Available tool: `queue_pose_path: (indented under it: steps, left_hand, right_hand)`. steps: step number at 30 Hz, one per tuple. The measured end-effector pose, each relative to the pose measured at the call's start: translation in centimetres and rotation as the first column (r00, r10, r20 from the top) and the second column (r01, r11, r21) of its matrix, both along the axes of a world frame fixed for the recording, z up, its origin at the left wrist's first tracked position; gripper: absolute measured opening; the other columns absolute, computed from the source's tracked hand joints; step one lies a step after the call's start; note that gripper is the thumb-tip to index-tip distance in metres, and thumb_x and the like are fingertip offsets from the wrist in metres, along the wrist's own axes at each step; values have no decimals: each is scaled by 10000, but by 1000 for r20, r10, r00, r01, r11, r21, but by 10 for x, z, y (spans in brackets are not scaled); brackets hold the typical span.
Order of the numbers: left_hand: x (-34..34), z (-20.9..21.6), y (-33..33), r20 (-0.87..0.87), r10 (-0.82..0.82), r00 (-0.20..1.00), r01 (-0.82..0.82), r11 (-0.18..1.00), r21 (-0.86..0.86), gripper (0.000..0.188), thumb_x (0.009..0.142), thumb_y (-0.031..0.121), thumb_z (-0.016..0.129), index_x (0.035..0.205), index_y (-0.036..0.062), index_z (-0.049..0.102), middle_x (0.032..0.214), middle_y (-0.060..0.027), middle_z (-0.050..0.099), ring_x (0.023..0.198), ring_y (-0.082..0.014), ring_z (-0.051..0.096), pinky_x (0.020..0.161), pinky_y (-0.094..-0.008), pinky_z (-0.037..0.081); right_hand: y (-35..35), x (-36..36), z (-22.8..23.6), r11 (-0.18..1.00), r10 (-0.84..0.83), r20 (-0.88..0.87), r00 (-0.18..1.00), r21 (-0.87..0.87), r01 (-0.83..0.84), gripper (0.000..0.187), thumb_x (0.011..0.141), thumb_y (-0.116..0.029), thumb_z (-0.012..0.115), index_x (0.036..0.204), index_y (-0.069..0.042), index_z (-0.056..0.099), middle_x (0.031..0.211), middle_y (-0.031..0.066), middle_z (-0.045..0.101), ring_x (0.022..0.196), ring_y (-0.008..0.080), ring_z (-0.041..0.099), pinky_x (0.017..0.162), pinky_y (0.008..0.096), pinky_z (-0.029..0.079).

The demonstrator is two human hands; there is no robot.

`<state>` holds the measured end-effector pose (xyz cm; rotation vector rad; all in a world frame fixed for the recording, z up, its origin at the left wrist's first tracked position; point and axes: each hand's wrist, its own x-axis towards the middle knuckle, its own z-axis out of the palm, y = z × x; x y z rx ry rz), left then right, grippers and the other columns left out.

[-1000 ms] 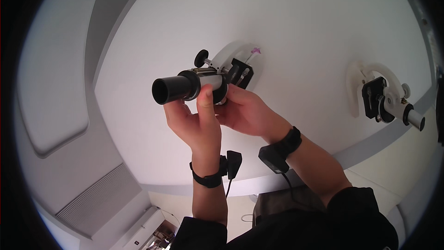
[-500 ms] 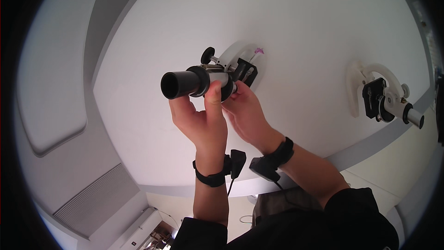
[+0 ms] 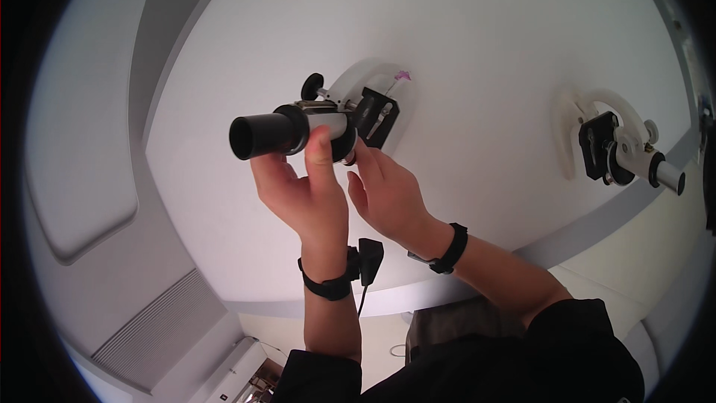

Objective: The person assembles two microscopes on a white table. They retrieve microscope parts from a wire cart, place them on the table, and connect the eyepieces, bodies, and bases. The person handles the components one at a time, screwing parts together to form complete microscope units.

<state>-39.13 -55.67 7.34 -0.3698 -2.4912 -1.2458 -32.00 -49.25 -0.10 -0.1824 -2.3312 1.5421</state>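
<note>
A microscope [image 3: 326,125] with a black eyepiece tube [image 3: 262,136] and a pale body stands in front of me, its tube end tilted toward me. My left hand [image 3: 302,192] is closed around the tube from below, thumb along the near side. My right hand [image 3: 395,194] is at the nosepiece, its fingertips against a small metal objective [image 3: 349,158] and partly hidden behind it; the thumb stands apart from the fingers. Beyond lies the black stage [image 3: 375,116]. Past it a thin clear strip or rod ends in a small pink piece [image 3: 403,75], too small to name.
A second microscope [image 3: 623,145] stands at the right near the edge of the white table [image 3: 477,22]. A pale rounded panel [image 3: 89,127] is at the left, with a slatted vent [image 3: 149,328] below it. Black straps with attached devices sit on both wrists.
The near microscope and both hands appear farther left in the picture. My right hand has turned, and its thumb has come away from the nosepiece.
</note>
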Motion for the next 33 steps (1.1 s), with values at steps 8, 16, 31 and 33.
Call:
queue_pose_path:
  steps: [8,16,31,33]
  left_hand:
    - [2,1,8,-13,43,999,-43,999,-27,302,1000,198,619,1195,-28,578,975,-59,657,865,-110,594,773,-250,483]
    - [5,8,2,138,23,990,-44,988,149,358,1001,148,608,1286,-62,555,1162,-113,667,1049,-153,617,939,-296,477]
    - [174,-74,175,198,-461,865,445,887,120,713,662,194,881,1277,47,552,1374,-195,523,1247,-410,523,1047,-509,416]
    - [170,-85,210,151,-459,876,440,887,141,769,638,270,891,1294,56,551,1391,-192,508,1273,-407,507,1040,-522,418]
  right_hand:
    - [5,4,-4,996,30,-40,999,-84,-33,606,895,-112,624,1435,32,390,904,129,620,787,287,642,620,389,528]
    - [65,77,13,966,170,112,979,-213,-144,377,897,-49,625,1270,-47,573,849,116,626,716,286,620,631,382,496]
    - [312,208,50,939,-331,-104,938,60,338,472,799,-111,771,1200,-2,546,1191,150,524,1030,229,556,871,365,472]
    - [320,181,66,950,-226,-119,967,194,246,533,778,-112,781,1227,0,517,1262,168,476,1116,258,518,949,384,448]
